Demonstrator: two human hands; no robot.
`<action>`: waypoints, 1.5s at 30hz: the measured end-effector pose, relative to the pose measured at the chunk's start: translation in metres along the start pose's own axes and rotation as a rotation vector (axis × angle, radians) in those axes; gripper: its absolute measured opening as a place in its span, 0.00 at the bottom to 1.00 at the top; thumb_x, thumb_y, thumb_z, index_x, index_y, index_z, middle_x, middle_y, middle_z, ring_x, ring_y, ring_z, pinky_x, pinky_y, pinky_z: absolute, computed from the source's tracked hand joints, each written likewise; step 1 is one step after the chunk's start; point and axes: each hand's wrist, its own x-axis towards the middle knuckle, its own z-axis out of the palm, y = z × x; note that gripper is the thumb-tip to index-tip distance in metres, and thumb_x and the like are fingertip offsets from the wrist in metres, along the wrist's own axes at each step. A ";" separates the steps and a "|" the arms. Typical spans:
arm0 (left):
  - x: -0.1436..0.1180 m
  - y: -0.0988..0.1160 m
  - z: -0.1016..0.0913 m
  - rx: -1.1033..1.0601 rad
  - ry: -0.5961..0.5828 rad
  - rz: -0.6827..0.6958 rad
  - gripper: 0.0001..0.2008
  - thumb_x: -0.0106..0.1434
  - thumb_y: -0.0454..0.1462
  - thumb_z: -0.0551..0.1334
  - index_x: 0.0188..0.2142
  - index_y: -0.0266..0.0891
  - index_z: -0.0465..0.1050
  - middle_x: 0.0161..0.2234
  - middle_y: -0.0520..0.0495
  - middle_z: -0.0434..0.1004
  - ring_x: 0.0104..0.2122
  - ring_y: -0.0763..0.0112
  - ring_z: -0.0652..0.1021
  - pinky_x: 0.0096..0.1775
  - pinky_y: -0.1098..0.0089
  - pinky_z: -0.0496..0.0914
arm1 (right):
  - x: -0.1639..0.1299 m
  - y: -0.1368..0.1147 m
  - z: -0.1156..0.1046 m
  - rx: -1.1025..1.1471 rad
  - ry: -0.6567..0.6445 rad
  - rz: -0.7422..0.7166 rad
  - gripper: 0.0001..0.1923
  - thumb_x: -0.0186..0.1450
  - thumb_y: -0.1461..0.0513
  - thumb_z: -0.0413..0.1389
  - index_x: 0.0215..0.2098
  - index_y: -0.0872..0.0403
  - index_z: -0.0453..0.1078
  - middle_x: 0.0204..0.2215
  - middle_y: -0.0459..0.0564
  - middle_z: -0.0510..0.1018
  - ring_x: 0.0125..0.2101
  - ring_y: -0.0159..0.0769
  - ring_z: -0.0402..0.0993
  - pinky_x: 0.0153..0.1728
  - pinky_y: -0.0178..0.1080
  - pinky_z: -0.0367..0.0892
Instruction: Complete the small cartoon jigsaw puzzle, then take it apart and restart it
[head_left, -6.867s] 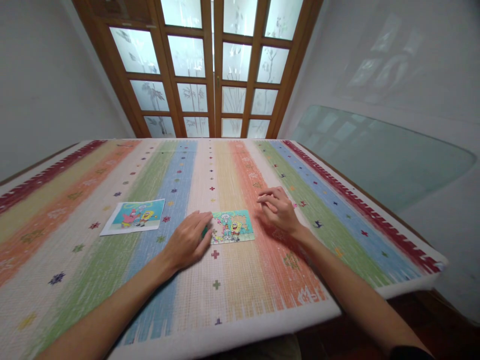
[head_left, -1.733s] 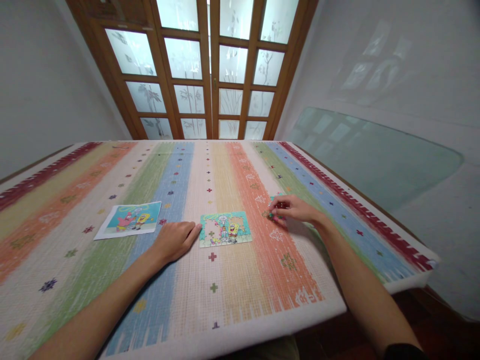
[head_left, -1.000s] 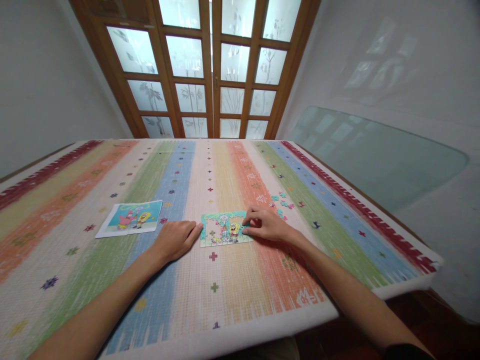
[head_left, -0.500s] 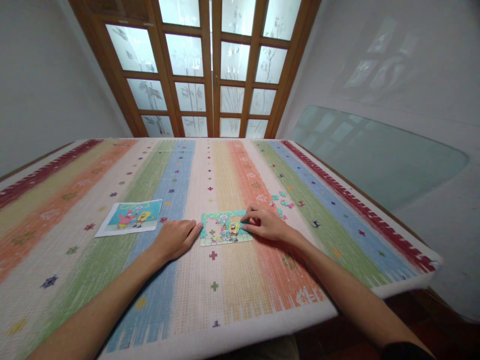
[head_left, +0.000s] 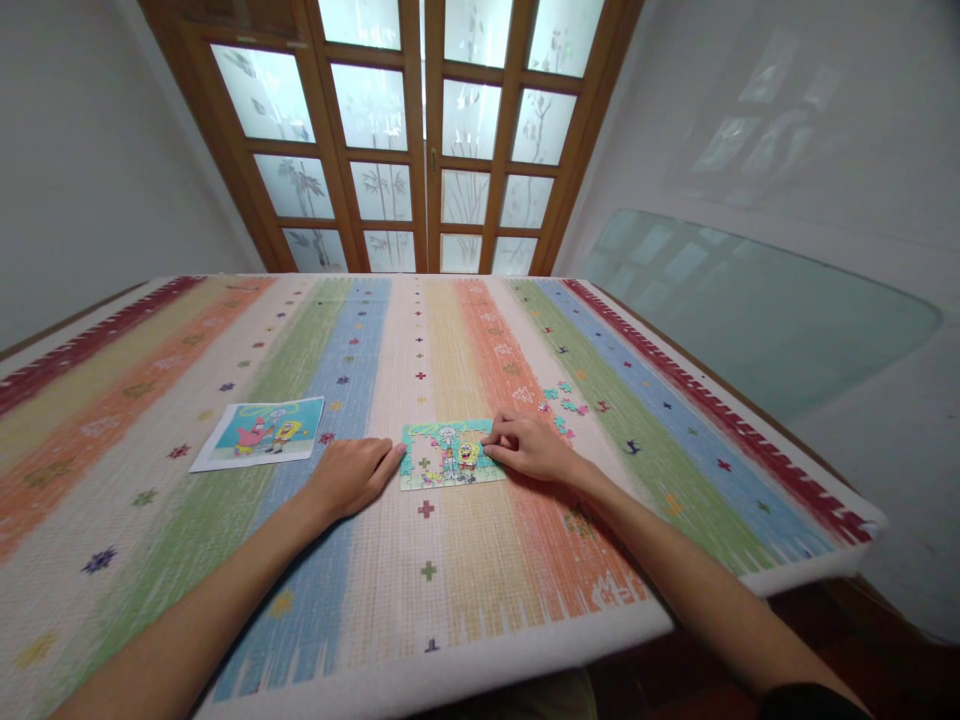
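Flat rectangular cardboard puzzle on woven striped cloth

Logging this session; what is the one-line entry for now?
left hand: steadies puzzle left edge | right hand: fingertips on right edge | loose pieces: beyond right hand

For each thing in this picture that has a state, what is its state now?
Puzzle: flat on the cloth, partly assembled, gaps left.
Loose pieces: scattered, unplaced.
Reference picture: flat, face up.
Left hand: resting, fingertips at the puzzle's left edge.
Right hand: fingertips on the puzzle's right edge.
Doors: closed.
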 end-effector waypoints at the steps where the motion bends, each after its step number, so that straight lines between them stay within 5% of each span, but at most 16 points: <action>1: 0.000 0.000 0.000 -0.001 -0.001 0.000 0.30 0.76 0.49 0.38 0.28 0.40 0.70 0.30 0.39 0.81 0.31 0.58 0.80 0.33 0.65 0.64 | 0.000 -0.001 0.001 0.000 0.007 0.000 0.04 0.66 0.66 0.61 0.32 0.55 0.77 0.31 0.48 0.72 0.32 0.35 0.69 0.36 0.38 0.62; 19: 0.000 -0.002 0.002 0.009 -0.014 -0.002 0.31 0.77 0.49 0.38 0.29 0.40 0.71 0.31 0.39 0.81 0.32 0.58 0.81 0.33 0.65 0.64 | 0.002 0.009 -0.003 0.015 0.151 -0.055 0.07 0.69 0.63 0.57 0.34 0.54 0.77 0.30 0.49 0.76 0.31 0.36 0.70 0.35 0.38 0.63; 26: -0.001 -0.002 0.001 0.014 -0.004 0.002 0.31 0.77 0.49 0.38 0.29 0.40 0.71 0.31 0.39 0.82 0.33 0.57 0.81 0.33 0.64 0.64 | -0.004 0.067 -0.050 -0.266 0.475 0.311 0.06 0.63 0.62 0.59 0.36 0.54 0.79 0.33 0.54 0.81 0.34 0.41 0.75 0.39 0.41 0.65; 31: -0.001 -0.001 0.000 0.012 -0.005 0.002 0.30 0.76 0.49 0.38 0.29 0.40 0.71 0.31 0.38 0.82 0.33 0.56 0.81 0.33 0.64 0.64 | -0.015 0.099 -0.065 -0.418 0.506 0.581 0.11 0.64 0.60 0.59 0.39 0.57 0.81 0.34 0.58 0.81 0.36 0.46 0.76 0.37 0.42 0.65; 39: 0.000 -0.001 0.001 0.029 -0.010 0.000 0.30 0.77 0.48 0.39 0.29 0.40 0.71 0.31 0.39 0.82 0.33 0.58 0.81 0.33 0.65 0.64 | -0.015 0.107 -0.064 -0.348 0.489 0.604 0.09 0.62 0.62 0.59 0.35 0.57 0.81 0.34 0.59 0.82 0.36 0.47 0.78 0.38 0.42 0.66; 45: 0.001 -0.002 0.002 0.006 -0.003 -0.006 0.30 0.76 0.49 0.39 0.29 0.40 0.71 0.31 0.39 0.82 0.32 0.58 0.80 0.33 0.65 0.65 | -0.012 0.099 -0.067 -0.202 0.490 0.568 0.12 0.63 0.61 0.56 0.36 0.56 0.82 0.28 0.54 0.84 0.26 0.40 0.77 0.31 0.39 0.68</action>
